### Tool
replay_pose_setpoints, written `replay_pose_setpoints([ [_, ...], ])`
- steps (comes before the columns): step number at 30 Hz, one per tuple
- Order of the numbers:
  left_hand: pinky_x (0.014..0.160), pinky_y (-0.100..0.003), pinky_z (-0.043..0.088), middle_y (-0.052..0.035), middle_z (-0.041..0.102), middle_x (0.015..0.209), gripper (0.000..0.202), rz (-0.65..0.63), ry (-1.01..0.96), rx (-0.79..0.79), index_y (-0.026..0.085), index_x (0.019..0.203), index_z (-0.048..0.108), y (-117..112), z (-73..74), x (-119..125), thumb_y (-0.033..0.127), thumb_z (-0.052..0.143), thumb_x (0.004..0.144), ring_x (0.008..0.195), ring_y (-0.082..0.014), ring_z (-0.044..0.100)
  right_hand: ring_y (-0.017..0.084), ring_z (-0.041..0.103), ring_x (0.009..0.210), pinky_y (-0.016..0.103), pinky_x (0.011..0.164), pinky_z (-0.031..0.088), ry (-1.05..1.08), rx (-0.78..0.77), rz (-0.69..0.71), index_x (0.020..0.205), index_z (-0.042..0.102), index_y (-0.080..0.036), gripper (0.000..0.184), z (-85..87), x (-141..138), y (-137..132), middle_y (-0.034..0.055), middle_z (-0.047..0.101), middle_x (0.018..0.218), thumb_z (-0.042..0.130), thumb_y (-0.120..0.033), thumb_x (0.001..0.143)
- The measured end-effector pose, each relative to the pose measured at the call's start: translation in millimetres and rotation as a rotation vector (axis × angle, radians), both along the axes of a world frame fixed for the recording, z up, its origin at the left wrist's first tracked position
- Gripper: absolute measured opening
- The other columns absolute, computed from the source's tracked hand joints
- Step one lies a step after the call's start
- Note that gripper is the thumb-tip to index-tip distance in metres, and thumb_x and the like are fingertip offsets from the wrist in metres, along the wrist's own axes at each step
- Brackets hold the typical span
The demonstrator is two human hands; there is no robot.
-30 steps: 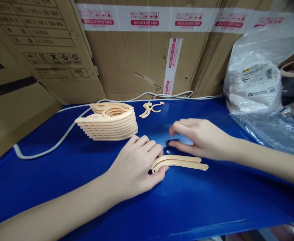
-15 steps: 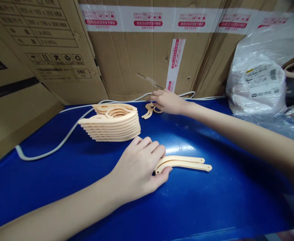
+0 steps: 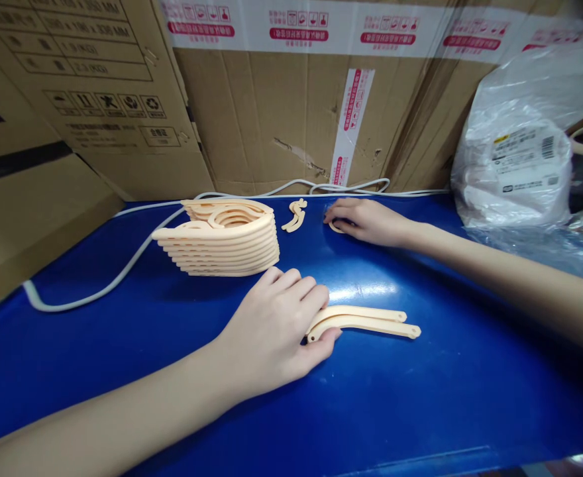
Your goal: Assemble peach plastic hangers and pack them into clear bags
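My left hand is closed over one end of two slim, curved cream hanger arms, which lie side by side and point right; their gripped end is partly hidden. Farther back, my right hand curls its fingers down over a cream ring-shaped piece, and only a bit of its rim shows. Just left of that hand lie small curved cream pieces on the blue table. Beyond my left knuckles stands a neat stack of cream folding hangers.
Cardboard boxes wall off the back and left of the blue table. A white cable runs along the left and rear edge. Wrapped in clear plastic, a white roll-like package sits at the right rear.
My right hand has moved right and slightly nearer, with the ring-shaped piece under its fingers, away from the small curved pieces. My left hand keeps its hold on the hanger arms.
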State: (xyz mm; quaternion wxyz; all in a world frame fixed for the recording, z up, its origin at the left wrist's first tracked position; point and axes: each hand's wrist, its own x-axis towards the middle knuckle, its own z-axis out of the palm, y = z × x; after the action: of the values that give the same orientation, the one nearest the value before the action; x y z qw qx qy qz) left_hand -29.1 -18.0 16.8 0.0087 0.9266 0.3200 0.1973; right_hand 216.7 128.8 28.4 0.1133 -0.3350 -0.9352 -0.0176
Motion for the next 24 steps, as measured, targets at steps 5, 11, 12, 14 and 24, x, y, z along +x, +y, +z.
replay_pose_setpoints([
  [5,0.072,-0.035,0.033,-0.0014,0.061,0.078,0.021,0.006,-0.008,-0.029,0.018,0.086,0.060,0,-0.5,2,0.034,0.052,0.095,0.071,-0.0181,0.050,0.022,0.062,0.121,0.042,0.105,0.049,0.048,-0.026,0.051,0.118,0.067,-0.015,0.031,-6.5,22,-54,0.0135,0.068,0.126,0.043,-0.026,0.102],
  [11,0.071,-0.036,0.032,-0.0014,0.060,0.079,0.019,0.001,-0.021,-0.057,0.016,0.087,0.061,1,-1.4,6,0.033,0.054,0.094,0.070,-0.0178,0.050,0.020,0.066,0.116,0.037,0.102,0.052,0.039,0.026,0.138,0.107,0.069,-0.018,0.028,-1.5,29,-104,0.0090,0.072,0.120,0.042,-0.019,0.101],
  [12,0.071,-0.036,0.032,-0.0012,0.060,0.079,0.019,0.002,-0.023,-0.056,0.016,0.087,0.061,1,-1.5,6,0.032,0.055,0.094,0.070,-0.0178,0.050,0.020,0.067,0.112,0.037,0.098,0.053,0.038,0.042,0.145,0.104,0.069,-0.018,0.027,1.6,28,-105,0.0089,0.072,0.117,0.042,-0.018,0.101],
  [14,0.071,-0.036,0.032,-0.0010,0.060,0.078,0.018,0.004,-0.025,-0.055,0.016,0.087,0.061,0,-1.8,6,0.032,0.055,0.094,0.070,-0.0178,0.050,0.021,0.068,0.105,0.037,0.092,0.054,0.059,0.076,0.117,0.104,0.069,-0.018,0.026,9.3,25,-100,0.0093,0.073,0.112,0.043,-0.017,0.099],
  [24,0.071,-0.036,0.031,0.0002,0.060,0.078,0.020,0.007,-0.021,-0.054,0.016,0.088,0.062,2,-1.6,3,0.034,0.057,0.093,0.072,-0.0174,0.051,0.031,0.062,0.112,0.038,0.082,0.048,-0.097,0.137,-0.098,0.125,0.066,-0.014,0.035,30.9,-27,11,0.0156,0.067,0.121,0.052,-0.019,0.092],
])
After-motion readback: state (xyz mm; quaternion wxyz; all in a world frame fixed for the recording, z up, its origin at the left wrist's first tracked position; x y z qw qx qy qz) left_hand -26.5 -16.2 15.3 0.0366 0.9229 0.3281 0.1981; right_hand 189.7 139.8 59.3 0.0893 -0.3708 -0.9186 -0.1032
